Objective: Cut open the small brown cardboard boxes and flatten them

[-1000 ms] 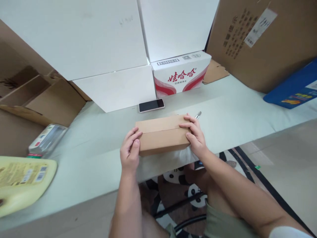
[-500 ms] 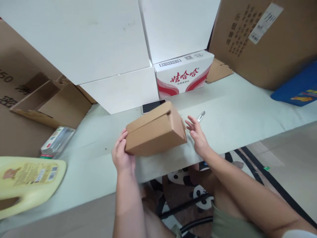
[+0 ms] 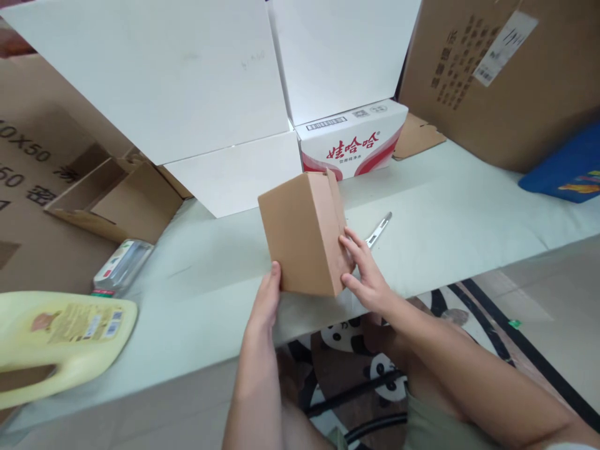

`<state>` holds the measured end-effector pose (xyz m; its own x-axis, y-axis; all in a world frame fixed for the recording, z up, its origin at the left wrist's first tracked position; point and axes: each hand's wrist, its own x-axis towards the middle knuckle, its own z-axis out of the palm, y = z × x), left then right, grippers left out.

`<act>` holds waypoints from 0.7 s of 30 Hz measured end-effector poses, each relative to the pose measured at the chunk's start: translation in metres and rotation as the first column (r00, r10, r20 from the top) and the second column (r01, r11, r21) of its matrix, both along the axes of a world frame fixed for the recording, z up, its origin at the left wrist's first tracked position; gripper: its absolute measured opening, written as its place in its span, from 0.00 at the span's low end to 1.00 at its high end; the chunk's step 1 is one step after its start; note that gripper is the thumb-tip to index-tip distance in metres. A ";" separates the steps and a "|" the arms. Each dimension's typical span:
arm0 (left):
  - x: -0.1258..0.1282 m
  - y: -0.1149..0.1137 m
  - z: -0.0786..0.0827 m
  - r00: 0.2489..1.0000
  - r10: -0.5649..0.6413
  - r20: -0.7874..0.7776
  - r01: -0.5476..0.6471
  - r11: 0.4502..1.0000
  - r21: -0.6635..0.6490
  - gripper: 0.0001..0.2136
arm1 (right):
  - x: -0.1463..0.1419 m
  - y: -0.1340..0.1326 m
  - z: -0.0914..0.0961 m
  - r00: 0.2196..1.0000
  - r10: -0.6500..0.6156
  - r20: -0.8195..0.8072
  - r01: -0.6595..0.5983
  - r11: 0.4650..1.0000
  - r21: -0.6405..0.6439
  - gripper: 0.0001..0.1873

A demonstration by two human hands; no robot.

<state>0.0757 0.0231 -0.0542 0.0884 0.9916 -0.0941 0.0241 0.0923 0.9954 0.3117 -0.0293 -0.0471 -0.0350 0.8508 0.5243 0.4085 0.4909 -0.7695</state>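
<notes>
A small brown cardboard box (image 3: 302,234) stands on end near the front edge of the pale table (image 3: 445,219). My left hand (image 3: 268,299) grips its lower left corner, thumb on the near face and fingers hidden behind. My right hand (image 3: 363,272) presses its fingers against the box's right side, by the flap seam. A metal utility knife (image 3: 379,229) lies on the table just right of my right hand.
Large white boxes (image 3: 187,94) and a red-and-white printed carton (image 3: 349,140) line the back. An open brown carton (image 3: 112,200) and a clear pack (image 3: 122,265) sit at left, a yellow jug (image 3: 56,340) at near left, a blue package (image 3: 562,169) at right.
The box lay flat under both hands; my left hand has tipped it up onto its end, hiding the phone behind it. My right hand let go, then came back to its right side.
</notes>
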 end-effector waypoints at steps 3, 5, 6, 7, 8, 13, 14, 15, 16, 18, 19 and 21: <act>0.008 -0.008 0.006 0.994 -0.077 0.082 0.101 0.935 -0.339 0.34 | 0.003 -0.003 0.009 0.998 -0.060 -0.033 0.062 0.996 0.062 0.29; 0.013 -0.012 0.011 0.984 -0.150 0.091 0.175 0.893 -0.414 0.34 | 0.004 -0.003 0.011 0.994 -0.090 -0.061 0.095 0.992 0.080 0.26; 0.015 -0.014 0.013 0.978 -0.191 0.082 0.208 0.882 -0.423 0.33 | 0.005 -0.003 0.011 0.991 -0.104 -0.078 0.111 0.990 0.082 0.24; 0.016 -0.014 0.014 0.972 -0.225 0.067 0.231 0.875 -0.425 0.32 | 0.006 -0.002 0.010 0.988 -0.118 -0.095 0.126 0.989 0.080 0.23; 0.016 -0.014 0.014 0.968 -0.248 0.046 0.243 0.872 -0.424 0.31 | 0.006 -0.001 0.010 0.985 -0.131 -0.109 0.139 0.987 0.076 0.22; 0.011 -0.004 0.005 0.993 -0.020 -0.113 0.002 0.988 -0.153 0.34 | 0.006 0.002 0.012 0.985 -0.147 -0.089 0.153 0.986 0.070 0.16; 0.009 -0.002 0.004 0.990 0.089 -0.112 -0.090 0.996 -0.005 0.34 | 0.005 0.002 0.014 0.989 -0.135 -0.059 0.139 0.988 0.071 0.16; 0.006 -0.001 0.004 0.980 0.177 -0.089 -0.162 0.975 0.155 0.33 | 0.002 0.001 0.017 0.993 -0.115 -0.027 0.116 0.991 0.069 0.16; 0.004 -0.001 0.005 0.973 0.225 -0.061 -0.196 0.931 0.306 0.31 | -0.001 0.001 0.019 0.997 -0.083 0.006 0.082 0.994 0.067 0.16; 0.002 -0.002 0.007 0.976 0.207 -0.072 -0.138 0.835 0.532 0.26 | -0.006 0.000 0.024 0.998 0.025 0.057 -0.029 0.997 0.066 0.17; 0.001 -0.004 0.008 0.978 0.175 -0.112 -0.075 0.800 0.596 0.24 | -0.008 0.000 0.026 0.994 0.088 0.069 -0.092 0.994 0.065 0.18; 0.003 -0.006 0.010 0.969 0.146 -0.199 0.018 0.762 0.647 0.21 | -0.006 0.002 0.027 0.985 0.160 0.057 -0.164 0.985 0.060 0.20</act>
<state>0.0784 0.0166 -0.0439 0.0806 0.8282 0.5545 0.2701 -0.5537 0.7877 0.3053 -0.0275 -0.0197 -0.1981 0.7962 0.5716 0.3580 0.6017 -0.7140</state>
